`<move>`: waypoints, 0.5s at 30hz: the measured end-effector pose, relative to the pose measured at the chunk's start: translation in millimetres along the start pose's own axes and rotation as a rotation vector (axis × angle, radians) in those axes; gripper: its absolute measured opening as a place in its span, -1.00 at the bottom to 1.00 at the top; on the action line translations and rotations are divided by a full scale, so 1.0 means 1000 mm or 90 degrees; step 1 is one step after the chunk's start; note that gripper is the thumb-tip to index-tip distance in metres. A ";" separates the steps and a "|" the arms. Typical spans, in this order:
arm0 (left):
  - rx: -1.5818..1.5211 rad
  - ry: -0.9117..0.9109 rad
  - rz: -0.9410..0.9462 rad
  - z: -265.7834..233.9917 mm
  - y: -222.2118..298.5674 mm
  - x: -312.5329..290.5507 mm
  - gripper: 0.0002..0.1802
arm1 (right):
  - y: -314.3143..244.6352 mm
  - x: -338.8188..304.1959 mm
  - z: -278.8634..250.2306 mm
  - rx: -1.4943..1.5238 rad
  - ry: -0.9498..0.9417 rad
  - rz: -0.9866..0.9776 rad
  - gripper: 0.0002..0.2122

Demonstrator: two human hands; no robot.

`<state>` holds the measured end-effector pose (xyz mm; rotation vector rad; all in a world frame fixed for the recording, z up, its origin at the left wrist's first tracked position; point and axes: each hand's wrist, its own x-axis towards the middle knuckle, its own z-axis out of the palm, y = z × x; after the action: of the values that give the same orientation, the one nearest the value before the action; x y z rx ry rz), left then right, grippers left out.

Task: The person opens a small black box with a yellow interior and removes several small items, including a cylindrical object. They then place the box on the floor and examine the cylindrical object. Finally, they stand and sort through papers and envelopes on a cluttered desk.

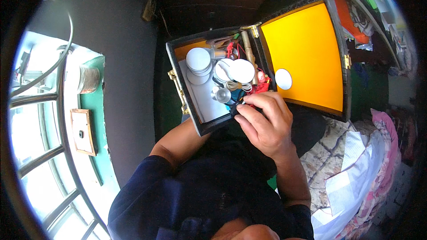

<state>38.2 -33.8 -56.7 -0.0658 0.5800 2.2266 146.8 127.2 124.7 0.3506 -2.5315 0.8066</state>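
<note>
A black-edged box (pixel 205 127) stands open in front of me, its lid (pixel 302 53) swung to the right and showing a yellow lining. At the box's near edge, my right hand (pixel 267 122) is closed in a pinch on a small black object (pixel 237 107) of unclear kind. Beside those fingertips lie red cords (pixel 261 84), a bundled pale cord (pixel 238 86) and a small silvery cup (pixel 223 95). White discs (pixel 198 59) are stacked at the left inside, with more white discs (pixel 242 70) in the middle. My left forearm passes under the box's left side, which hides that hand.
A brown stick (pixel 247 46) lies along the box's inner right side. One white disc (pixel 283 79) rests against the lid lining. Bedding with a pink edge (pixel 386 129) is at the right. To the left are a barred window (pixel 40 102) and a small wooden frame (pixel 83 132).
</note>
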 end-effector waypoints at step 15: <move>-0.008 0.037 0.020 -0.008 0.012 -0.019 -0.49 | 0.017 0.059 0.029 -0.032 -0.036 0.074 -0.76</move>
<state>40.8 -57.7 -54.4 -0.1290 0.6035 2.2658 79.8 117.4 124.1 0.2146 -2.6406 0.7836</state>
